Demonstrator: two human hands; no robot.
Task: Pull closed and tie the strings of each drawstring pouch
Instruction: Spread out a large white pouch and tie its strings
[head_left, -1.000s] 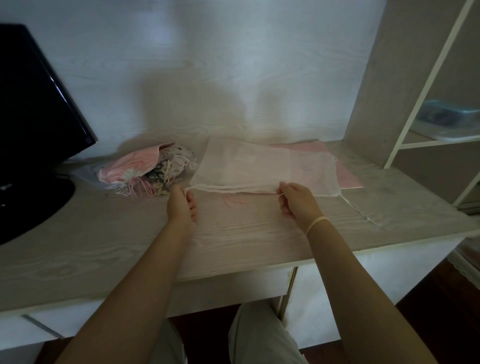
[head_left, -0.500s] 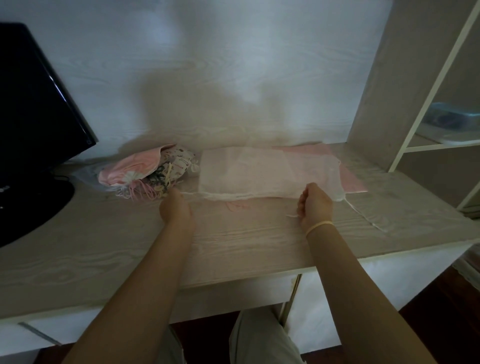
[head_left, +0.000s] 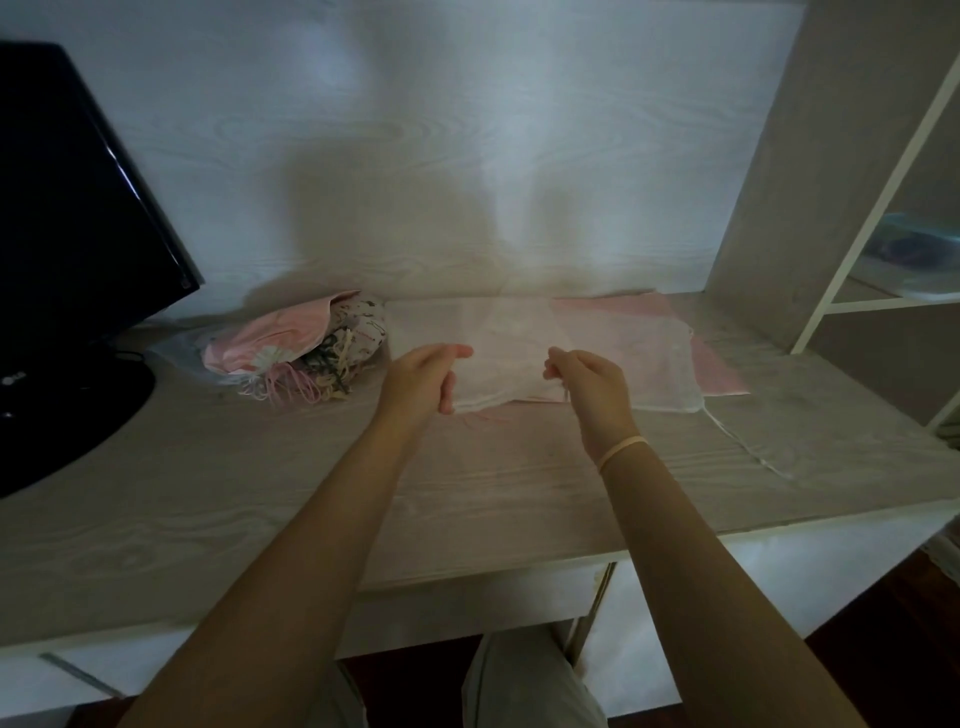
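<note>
Honestly, we're dealing with a sheer white mesh pouch (head_left: 613, 358) lying on the desk (head_left: 260, 493): feather-light, floppy, snag-prone. Left hand (head_left: 423, 379) and right hand (head_left: 589, 384) both pinch its near edge; we'd grab the drawstring (head_left: 743, 441) trailing right instead.
</note>
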